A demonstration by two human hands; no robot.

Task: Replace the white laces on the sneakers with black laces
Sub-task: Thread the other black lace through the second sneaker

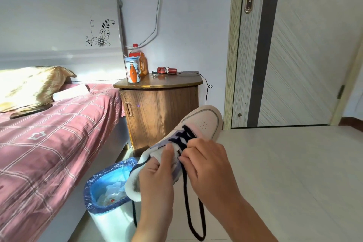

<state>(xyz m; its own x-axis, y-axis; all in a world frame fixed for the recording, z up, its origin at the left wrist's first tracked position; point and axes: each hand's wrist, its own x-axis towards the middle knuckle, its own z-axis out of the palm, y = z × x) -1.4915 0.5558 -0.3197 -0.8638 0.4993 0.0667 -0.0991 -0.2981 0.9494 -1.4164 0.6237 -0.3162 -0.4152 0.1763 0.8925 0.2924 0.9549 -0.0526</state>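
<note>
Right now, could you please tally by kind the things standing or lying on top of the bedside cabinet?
On the bedside cabinet:
Bottles: 1, the red-capped bottle of amber liquid
Jars: 1, the blue-lidded jar
Red gadgets: 1, the red gadget with a black cord
Total: 3

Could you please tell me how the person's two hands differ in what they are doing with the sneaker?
The left hand grips the sneaker at its tongue and collar, thumb up, steadying it. The right hand instead pinches the black lace at the eyelets, fingers curled. The left hand is nearer the heel, the right nearer the toe. Both hold the shoe in the air.
</note>
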